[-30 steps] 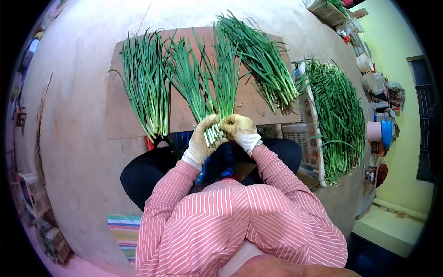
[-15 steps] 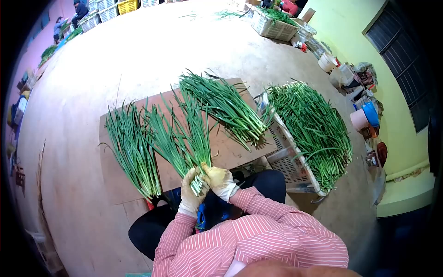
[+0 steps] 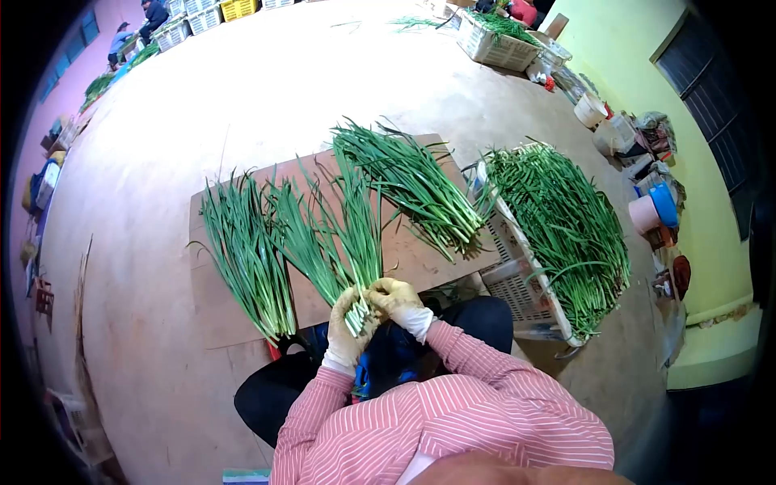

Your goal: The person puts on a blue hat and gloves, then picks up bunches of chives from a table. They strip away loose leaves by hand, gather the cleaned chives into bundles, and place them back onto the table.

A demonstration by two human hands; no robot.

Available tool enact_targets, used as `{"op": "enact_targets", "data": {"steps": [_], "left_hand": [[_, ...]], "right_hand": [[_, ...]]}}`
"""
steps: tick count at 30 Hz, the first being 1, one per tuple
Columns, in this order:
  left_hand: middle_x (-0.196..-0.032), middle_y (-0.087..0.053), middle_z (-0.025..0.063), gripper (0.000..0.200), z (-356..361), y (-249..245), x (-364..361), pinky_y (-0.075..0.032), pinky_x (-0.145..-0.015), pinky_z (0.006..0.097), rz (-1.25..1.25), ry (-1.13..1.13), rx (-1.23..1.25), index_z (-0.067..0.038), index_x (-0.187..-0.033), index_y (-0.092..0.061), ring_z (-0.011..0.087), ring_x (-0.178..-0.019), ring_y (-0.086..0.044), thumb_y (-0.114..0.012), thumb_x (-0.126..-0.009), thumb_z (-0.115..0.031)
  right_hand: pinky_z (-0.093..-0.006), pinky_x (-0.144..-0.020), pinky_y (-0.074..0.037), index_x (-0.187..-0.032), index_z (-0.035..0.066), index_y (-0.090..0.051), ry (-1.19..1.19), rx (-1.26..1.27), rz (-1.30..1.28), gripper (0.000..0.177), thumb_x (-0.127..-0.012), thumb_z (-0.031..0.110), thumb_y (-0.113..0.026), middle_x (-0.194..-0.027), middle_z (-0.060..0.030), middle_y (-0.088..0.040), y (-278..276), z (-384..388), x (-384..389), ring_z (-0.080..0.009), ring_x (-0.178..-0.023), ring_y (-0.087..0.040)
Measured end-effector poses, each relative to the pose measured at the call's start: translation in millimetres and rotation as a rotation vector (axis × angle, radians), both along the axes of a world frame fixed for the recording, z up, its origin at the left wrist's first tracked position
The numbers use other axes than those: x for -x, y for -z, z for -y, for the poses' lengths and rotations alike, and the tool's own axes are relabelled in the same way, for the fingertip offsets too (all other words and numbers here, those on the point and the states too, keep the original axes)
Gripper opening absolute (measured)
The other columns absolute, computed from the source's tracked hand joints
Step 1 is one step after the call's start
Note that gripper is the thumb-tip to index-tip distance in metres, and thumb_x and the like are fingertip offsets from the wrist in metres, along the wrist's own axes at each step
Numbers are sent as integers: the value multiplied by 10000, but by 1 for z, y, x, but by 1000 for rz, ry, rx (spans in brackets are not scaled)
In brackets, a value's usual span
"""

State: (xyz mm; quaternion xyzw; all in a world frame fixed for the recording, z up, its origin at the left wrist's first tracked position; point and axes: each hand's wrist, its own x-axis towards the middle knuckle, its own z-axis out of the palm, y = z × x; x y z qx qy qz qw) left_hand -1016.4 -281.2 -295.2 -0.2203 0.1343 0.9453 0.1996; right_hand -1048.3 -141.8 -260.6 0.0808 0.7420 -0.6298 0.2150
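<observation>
My left hand, in a pale stained glove, is wrapped round the white stem ends of a bunch of green stalks, whose leaves fan out over a brown board. My right hand, gloved too, is closed at the right side of the same stem ends, its fingertips pinched on the stems. One loose pile of stalks lies on the board at the left. Another pile lies across its upper right part, leaves pointing up and left.
A crate heaped with cut green stalks stands to the right of the board. Buckets and bags line the yellow wall. At the back are more crates and several people.
The whole view has shifted slightly, so the board and crate appear further right. My right hand has moved a little against the stem ends; both hands stay at the bunch.
</observation>
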Motion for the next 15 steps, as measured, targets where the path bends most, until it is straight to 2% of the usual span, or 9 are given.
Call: {"op": "enact_targets", "data": {"steps": [1, 2, 4, 5, 6, 9, 12, 14, 15], "left_hand": [[-910, -681, 90, 236, -2, -7, 1, -568, -754, 398, 51, -34, -16, -77, -1008, -643, 230, -806, -671, -557, -934, -283], [-910, -681, 90, 236, -1, 4, 0, -568, -754, 398, 56, -38, -15, -77, -1008, -643, 230, -806, -671, -557, -934, -283], [-999, -663, 79, 241, 2, 21, 0, -561, -792, 408, -3, -22, -149, -58, -1057, -620, 230, -884, -652, -603, -929, -261], [-1058, -653, 96, 307, -1, 29, -1, -556, -810, 389, 69, -6, -48, -28, -1124, -602, 228, -904, -648, -622, -925, -261], [-1089, -646, 123, 376, -2, 4, 3, -549, -828, 367, 30, 93, -119, 10, -1212, -561, 232, -932, -643, -596, -942, -249], [-1103, -638, 137, 423, 1, 2, 13, -541, -834, 337, 40, 167, -154, 45, -1274, -517, 225, -944, -638, -546, -971, -250], [-1078, -636, 128, 434, 6, 5, 7, -523, -829, 276, -155, 294, 5, 44, -1301, -502, 186, -926, -634, -465, -1004, -270], [-1048, -642, 111, 404, 8, 6, 3, -519, -824, 262, -148, 268, 138, 38, -1287, -520, 164, -911, -636, -477, -994, -237], [-1081, -647, 104, 377, 7, -15, 0, -525, -803, 260, -160, 206, 215, 32, -1264, -542, 142, -907, -633, -516, -970, -203]], "right_hand": [[-305, -685, -505, -944, 47, -701, 46, -38, -127, 185, -849, 206, -694, -827, -104, -676, -9, 4, -5, -222, -718, -645], [-305, -685, -505, -944, 47, -701, 42, -37, -121, 185, -849, 206, -694, -827, -104, -676, -7, 5, -9, -222, -718, -645], [-313, -716, -501, -955, 50, -703, -36, -186, -592, 163, -836, 163, -698, -839, -91, -655, -5, 8, -17, -217, -774, -634], [-315, -726, -497, -965, 52, -704, -131, -219, -665, 171, -817, 139, -706, -867, -90, -645, -7, 7, -20, -226, -812, -631], [-335, -719, -500, -959, 61, -705, -157, -198, -745, 180, -796, 139, -707, -873, -93, -644, -2, 9, -22, -256, -813, -633], [-357, -724, -503, -946, 66, -703, -286, -304, -803, 184, -783, 150, -701, -875, -96, -641, -1, 12, -26, -277, -826, -630], [-377, -721, -504, -912, 64, -696, -324, -278, -890, 187, -753, 162, -699, -883, -87, -646, 4, 10, -29, -281, -825, -629], [-379, -715, -498, -896, 64, -697, -375, -242, -951, 175, -746, 154, -700, -870, -85, -647, -2, 11, -31, -281, -816, -626], [-380, -714, -493, -880, 64, -699, -452, -263, -892, 159, -746, 148, -711, -861, -85, -648, -12, 12, -33, -276, -812, -625]]}}
